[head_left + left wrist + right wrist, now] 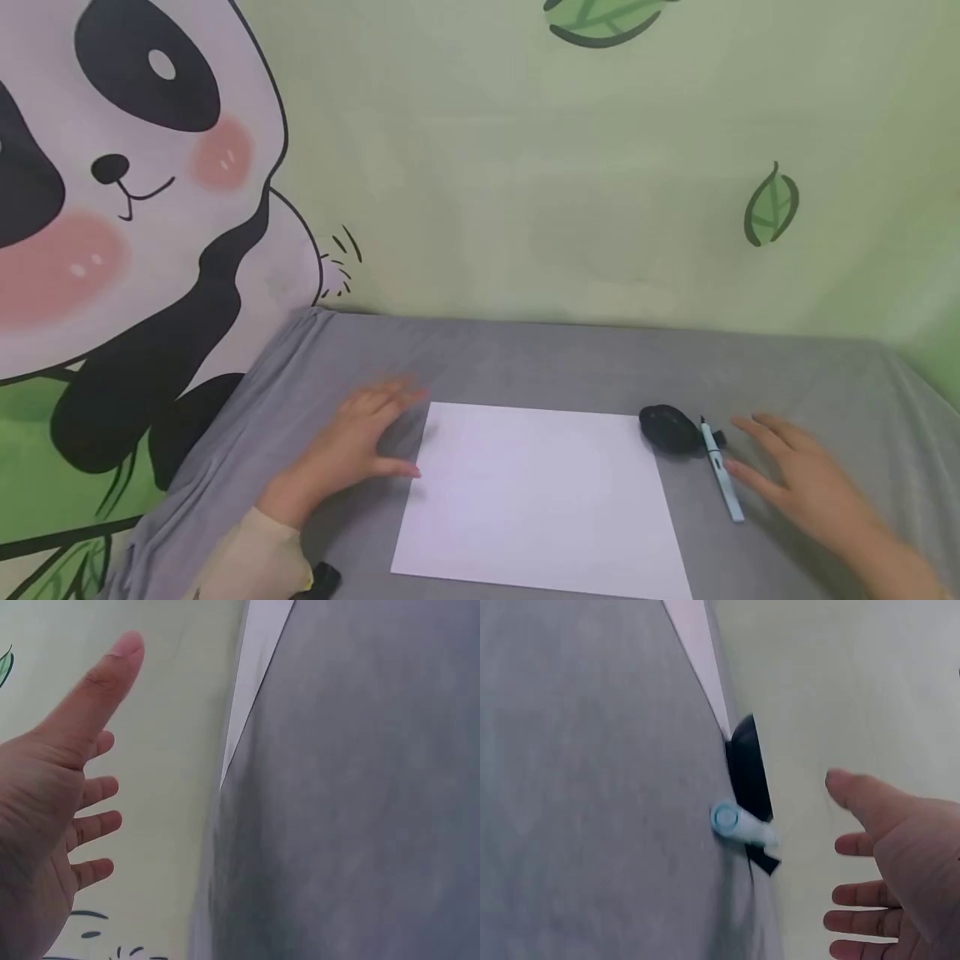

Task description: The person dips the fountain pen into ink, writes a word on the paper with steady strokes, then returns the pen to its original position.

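A blank white sheet of paper [540,500] lies flat on the grey cloth. My left hand [356,442] is at its left edge, thumb and fingers spread, holding nothing; the left wrist view shows the same hand [45,802] with its thumb raised. To the right of the paper is a light-blue pen [723,475] with a dark tip pointing away from me. A rounded black object [669,430] sits at the paper's far right corner, a small part of it showing past the pen. Just right of the pen, my right hand [810,483] has its fingers extended and holds nothing.
Grey cloth [525,358] covers the table up to the pale green wall [510,208]. A large painted panda [172,192] fills the wall at left. Near my left sleeve [251,558] is a small black item [325,581], partly cut off by the frame.
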The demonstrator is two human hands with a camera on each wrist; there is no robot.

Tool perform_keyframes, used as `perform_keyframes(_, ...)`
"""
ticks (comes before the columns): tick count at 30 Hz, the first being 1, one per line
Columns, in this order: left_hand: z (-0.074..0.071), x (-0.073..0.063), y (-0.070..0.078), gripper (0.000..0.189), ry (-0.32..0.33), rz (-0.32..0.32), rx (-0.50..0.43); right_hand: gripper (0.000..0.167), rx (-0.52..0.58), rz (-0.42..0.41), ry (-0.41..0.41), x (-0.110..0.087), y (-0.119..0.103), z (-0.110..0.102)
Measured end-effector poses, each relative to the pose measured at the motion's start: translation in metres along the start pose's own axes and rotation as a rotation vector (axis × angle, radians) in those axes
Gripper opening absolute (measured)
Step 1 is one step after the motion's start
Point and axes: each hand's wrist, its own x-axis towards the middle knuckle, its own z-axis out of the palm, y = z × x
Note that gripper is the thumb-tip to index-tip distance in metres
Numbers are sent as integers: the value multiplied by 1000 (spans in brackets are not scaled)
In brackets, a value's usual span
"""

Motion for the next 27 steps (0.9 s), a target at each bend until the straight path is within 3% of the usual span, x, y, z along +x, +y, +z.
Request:
perform_keyframes(4,2,3,7,88,37,42,-73,49,35,54,-17,2,-11,-3)
perform_keyframes(12,16,2,7,69,-52,-26,-228,16,62,172,-90,3,-24,0)
perform_keyframes(20,28,-4,1,68,-102,-46,-282,19,50,240,-153,0,-30,5)
perform_keyframes(27,32,-6,0,69,-162,-83,-261,25,41,290,-191,-2,-29,10)
